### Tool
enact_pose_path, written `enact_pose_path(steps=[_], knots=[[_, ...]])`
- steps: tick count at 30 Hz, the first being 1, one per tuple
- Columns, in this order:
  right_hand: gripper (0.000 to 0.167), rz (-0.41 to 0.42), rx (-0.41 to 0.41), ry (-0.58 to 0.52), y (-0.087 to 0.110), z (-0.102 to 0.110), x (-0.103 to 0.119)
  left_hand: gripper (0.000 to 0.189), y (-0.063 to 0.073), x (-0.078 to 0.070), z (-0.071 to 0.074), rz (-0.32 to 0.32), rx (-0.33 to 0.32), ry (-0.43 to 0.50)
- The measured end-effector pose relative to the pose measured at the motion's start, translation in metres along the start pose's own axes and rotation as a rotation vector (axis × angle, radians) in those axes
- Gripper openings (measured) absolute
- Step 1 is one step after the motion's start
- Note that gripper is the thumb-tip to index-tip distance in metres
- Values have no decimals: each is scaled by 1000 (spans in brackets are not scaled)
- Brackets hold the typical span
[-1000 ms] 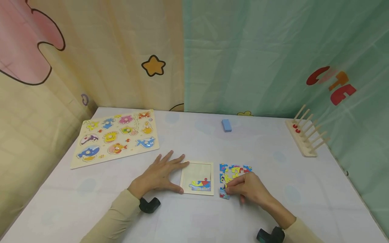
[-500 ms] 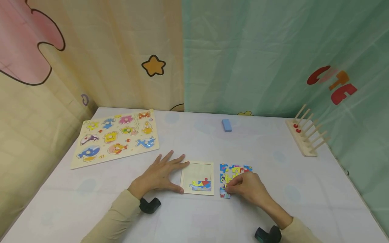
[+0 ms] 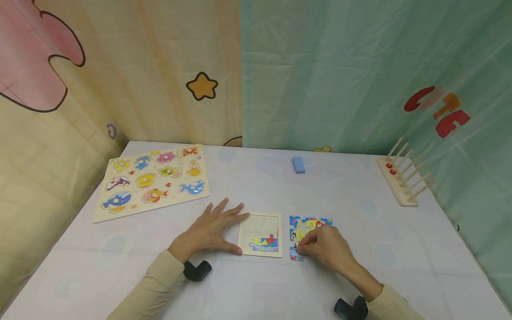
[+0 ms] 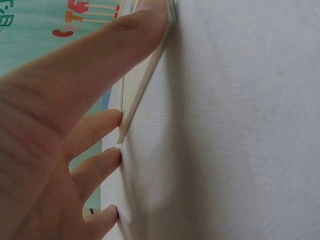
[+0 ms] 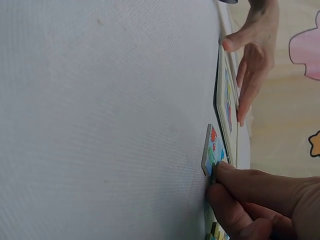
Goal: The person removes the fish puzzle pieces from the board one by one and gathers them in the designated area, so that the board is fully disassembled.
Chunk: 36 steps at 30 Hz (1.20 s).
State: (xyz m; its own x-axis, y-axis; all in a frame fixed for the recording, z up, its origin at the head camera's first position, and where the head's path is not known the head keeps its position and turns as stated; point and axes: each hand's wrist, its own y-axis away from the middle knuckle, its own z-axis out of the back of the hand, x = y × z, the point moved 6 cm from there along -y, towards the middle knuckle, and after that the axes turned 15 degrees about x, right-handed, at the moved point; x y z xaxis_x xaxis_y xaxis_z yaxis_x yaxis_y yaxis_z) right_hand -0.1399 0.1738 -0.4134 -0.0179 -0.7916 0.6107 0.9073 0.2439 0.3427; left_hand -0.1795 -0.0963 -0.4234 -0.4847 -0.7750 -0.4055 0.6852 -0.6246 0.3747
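My left hand (image 3: 212, 231) lies with spread fingers at the left side of a square wooden puzzle tray (image 3: 258, 224). Thumb and fingertips touch its edge, seen close in the left wrist view. Several joined jigsaw pieces (image 3: 270, 243), blue, yellow and red, sit in the tray's lower right. To the right of the tray, my right hand (image 3: 330, 249) pinches the edge of a blue jigsaw piece (image 5: 211, 145) with a red crab on it, between thumb and finger. Loose jigsaw pieces (image 3: 295, 221) lie beyond that hand, partly hidden by it.
A knob puzzle board (image 3: 160, 180) with sea animals lies at the back left. A blue block (image 3: 298, 165) is near the table's far edge. At the right stands a wooden peg rack (image 3: 400, 186) with red beads. Curtains hang behind the table (image 3: 248, 289).
The crab jigsaw piece has turned slightly, from tilted to straight beneath the loose pieces. My right wrist has shifted a little left; my left hand has stayed in place.
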Motion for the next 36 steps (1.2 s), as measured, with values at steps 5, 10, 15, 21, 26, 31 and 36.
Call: enact_pose_path(steps=[5, 10, 15, 21, 26, 31, 36], knots=[[14, -6, -12, 9, 0, 0, 1, 94, 0, 0, 0, -2, -1, 0], [14, -7, -22, 10, 0, -1, 0, 93, 0, 0, 0, -1, 1, 0], [13, -7, -19, 12, -1, -2, -2, 93, 0, 0, -1, 3, 4, 1], [10, -14, -25, 25, 1, 1, -1, 93, 0, 0, 0, -1, -2, -2], [10, 33, -31, 4, 0, 5, 6, 94, 0, 0, 0, 3, 2, -7], [9, 176, 4, 5, -8, -2, 25, 94, 0, 0, 1, 10, 6, -8], [13, 267, 65, 42, -20, -18, 46, 93, 0, -1, 1, 19, 7, -7]])
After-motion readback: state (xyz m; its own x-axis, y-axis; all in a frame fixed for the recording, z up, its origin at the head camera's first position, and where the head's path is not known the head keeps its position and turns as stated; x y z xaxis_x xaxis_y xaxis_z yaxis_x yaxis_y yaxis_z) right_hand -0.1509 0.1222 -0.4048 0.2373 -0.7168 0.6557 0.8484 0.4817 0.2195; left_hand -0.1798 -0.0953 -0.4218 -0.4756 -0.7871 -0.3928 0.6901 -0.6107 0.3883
